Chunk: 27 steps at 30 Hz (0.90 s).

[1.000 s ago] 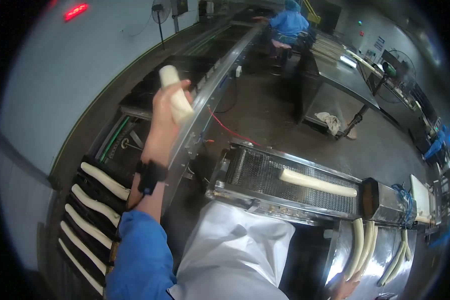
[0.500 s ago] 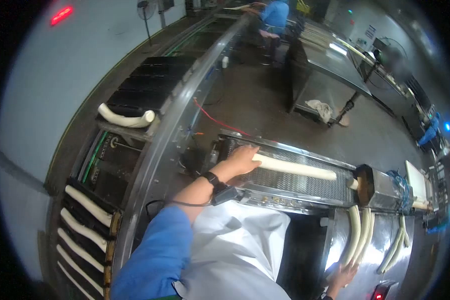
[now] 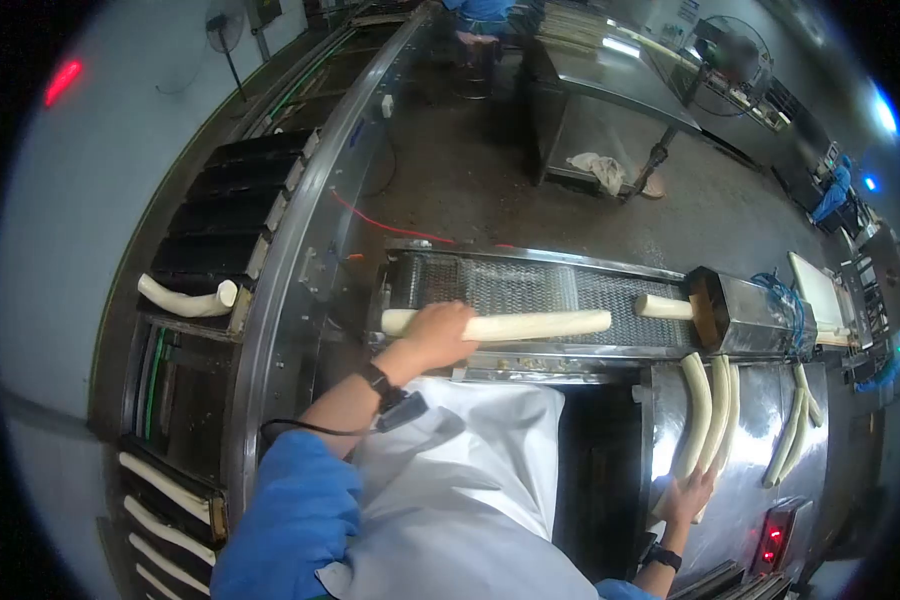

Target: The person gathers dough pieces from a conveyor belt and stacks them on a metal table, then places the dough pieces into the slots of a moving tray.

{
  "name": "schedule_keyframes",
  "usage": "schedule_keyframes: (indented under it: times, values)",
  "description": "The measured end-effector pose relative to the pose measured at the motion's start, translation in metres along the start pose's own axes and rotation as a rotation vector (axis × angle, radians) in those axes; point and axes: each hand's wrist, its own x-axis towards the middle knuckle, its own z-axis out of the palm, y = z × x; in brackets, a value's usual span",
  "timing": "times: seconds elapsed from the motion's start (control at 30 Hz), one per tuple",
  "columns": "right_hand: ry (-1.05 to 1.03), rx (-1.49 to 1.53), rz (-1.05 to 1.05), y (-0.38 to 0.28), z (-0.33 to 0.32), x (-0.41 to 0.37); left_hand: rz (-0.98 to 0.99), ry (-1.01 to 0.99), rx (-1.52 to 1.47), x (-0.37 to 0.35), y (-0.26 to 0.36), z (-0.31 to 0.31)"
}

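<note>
My left hand (image 3: 436,332) grips a long pale dough roll (image 3: 530,324) near its left end, holding it lengthwise over the wire mesh belt (image 3: 490,285). Another dough roll (image 3: 662,307) emerges from the metal box (image 3: 738,315) at the belt's right end. My right hand (image 3: 686,497) lies flat on the steel table (image 3: 750,500), touching the near ends of several dough rolls (image 3: 702,412) lying side by side there. A black wrist device with a cable sits on my left wrist.
A curved conveyor of black trays (image 3: 220,215) runs along the left; one tray holds a dough roll (image 3: 185,299), lower trays (image 3: 165,490) hold more. Steel work tables (image 3: 600,75) stand behind, and a cloth (image 3: 598,168) lies on the wet floor. Another worker in blue (image 3: 830,190) stands far right.
One second ago my left hand held a dough roll up over the tray conveyor; it laid that roll in a tray, then reached to the mesh belt and closed on the roll there. My view tilted down.
</note>
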Motion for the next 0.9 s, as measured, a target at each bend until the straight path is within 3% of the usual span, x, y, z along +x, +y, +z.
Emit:
schedule_keyframes:
  times: [0.07,0.13,0.2,0.27,0.33,0.4,0.47,0.53,0.57,0.6,0.73,0.77,0.83,0.87,0.9]
  values:
    - [-0.164,-0.023,0.113,-0.019,-0.017,0.004,-0.124,-0.139,0.068,-0.014,-0.01,-0.017]
    - [-0.163,0.073,0.129,-0.03,-0.027,0.004,-0.211,-0.097,0.076,-0.033,-0.011,-0.032]
    - [-0.177,0.164,0.134,-0.028,-0.015,0.008,-0.441,-0.072,-0.321,-0.05,-0.016,-0.047]
    - [-0.182,0.159,0.131,-0.012,0.0,0.018,-0.543,0.198,-1.144,-0.064,-0.024,-0.066]
    - [-0.186,0.175,0.094,-0.014,0.0,0.022,-0.641,0.466,-1.409,-0.074,-0.01,-0.113]
    - [-0.222,0.301,0.146,-0.025,-0.011,0.019,-0.485,0.835,-1.387,-0.089,-0.001,-0.15]
    - [-0.223,0.213,0.058,0.007,0.016,0.021,-0.224,1.068,-1.225,-0.113,0.007,-0.177]
    - [-0.26,0.44,0.176,0.014,0.029,0.025,-0.178,1.225,-1.016,-0.139,0.009,-0.193]
    - [-0.252,0.088,0.112,-0.004,0.013,0.022,-0.187,1.301,-1.001,-0.153,0.004,-0.195]
    - [-0.247,0.036,0.096,-0.007,0.015,0.023,-0.196,1.375,-0.986,-0.167,-0.002,-0.197]
    - [-0.274,0.213,0.085,-0.006,0.03,0.029,-0.767,1.499,-0.571,-0.239,-0.074,-0.191]
    - [-0.284,0.252,0.08,-0.007,0.035,0.03,-0.776,1.505,-0.568,-0.255,-0.085,-0.185]
    - [-0.298,0.335,0.077,-0.007,0.041,0.032,-1.192,1.529,-0.679,-0.281,-0.103,-0.172]
    - [-0.304,0.386,0.072,-0.007,0.046,0.034,-1.195,1.538,-0.679,-0.301,-0.119,-0.16]
    - [-0.309,0.445,0.068,-0.006,0.052,0.035,-1.138,1.6,-0.874,-0.324,-0.137,-0.147]
